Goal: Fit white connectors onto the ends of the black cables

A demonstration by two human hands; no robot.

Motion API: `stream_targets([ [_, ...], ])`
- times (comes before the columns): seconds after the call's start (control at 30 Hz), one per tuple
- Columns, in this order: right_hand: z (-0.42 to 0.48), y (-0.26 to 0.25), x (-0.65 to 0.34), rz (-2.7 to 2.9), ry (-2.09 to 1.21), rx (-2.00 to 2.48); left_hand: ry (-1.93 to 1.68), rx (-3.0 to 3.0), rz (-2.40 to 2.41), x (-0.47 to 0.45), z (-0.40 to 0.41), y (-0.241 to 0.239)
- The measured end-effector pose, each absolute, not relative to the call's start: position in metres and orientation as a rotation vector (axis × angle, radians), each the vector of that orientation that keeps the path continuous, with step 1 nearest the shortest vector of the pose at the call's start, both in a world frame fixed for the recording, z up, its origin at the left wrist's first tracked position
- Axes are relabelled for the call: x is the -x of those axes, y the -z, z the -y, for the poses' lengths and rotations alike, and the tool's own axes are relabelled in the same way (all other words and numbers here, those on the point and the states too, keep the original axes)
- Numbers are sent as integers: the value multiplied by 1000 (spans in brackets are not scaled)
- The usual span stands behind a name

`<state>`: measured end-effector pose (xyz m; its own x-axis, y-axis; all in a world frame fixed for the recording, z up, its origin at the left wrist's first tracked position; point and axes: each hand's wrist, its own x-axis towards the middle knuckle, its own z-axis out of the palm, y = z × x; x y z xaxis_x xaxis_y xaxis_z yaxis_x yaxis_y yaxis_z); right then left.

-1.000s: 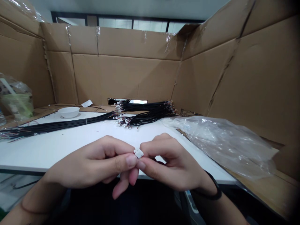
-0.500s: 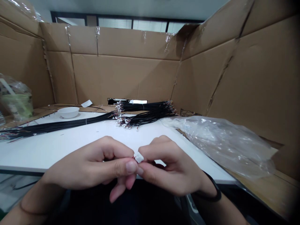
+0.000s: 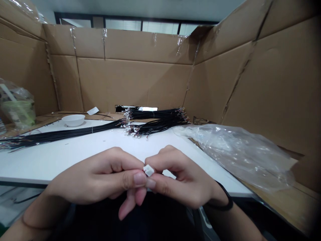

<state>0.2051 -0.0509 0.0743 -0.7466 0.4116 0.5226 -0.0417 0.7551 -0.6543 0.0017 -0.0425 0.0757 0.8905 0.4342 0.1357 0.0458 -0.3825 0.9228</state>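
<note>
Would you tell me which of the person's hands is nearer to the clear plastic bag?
Right. The right hand is just left of the clear plastic bag; the left hand is farther, beyond the white connector both hands pinch.

A wide strip of white counter (image 3: 82,157) runs between the hands and the wires, so the left hand (image 3: 92,177) and right hand (image 3: 183,179) can pass forward and sideways over it. Toward the back, a long bundle of black wires (image 3: 62,135) blocks the way across the left half, and two more bundles of wires (image 3: 160,126) block the middle. A white bowl (image 3: 73,119) stands behind the long bundle. A plastic bag (image 3: 238,155) crowds the right edge, and cardboard walls (image 3: 132,83) close off the back and right.
</note>
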Motion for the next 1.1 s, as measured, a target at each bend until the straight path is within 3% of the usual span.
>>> stream_targets([
  [1.1, 53, -79, -206, 2267, -1100, 223, -396, -1981, -355, -2, 44, -75],
])
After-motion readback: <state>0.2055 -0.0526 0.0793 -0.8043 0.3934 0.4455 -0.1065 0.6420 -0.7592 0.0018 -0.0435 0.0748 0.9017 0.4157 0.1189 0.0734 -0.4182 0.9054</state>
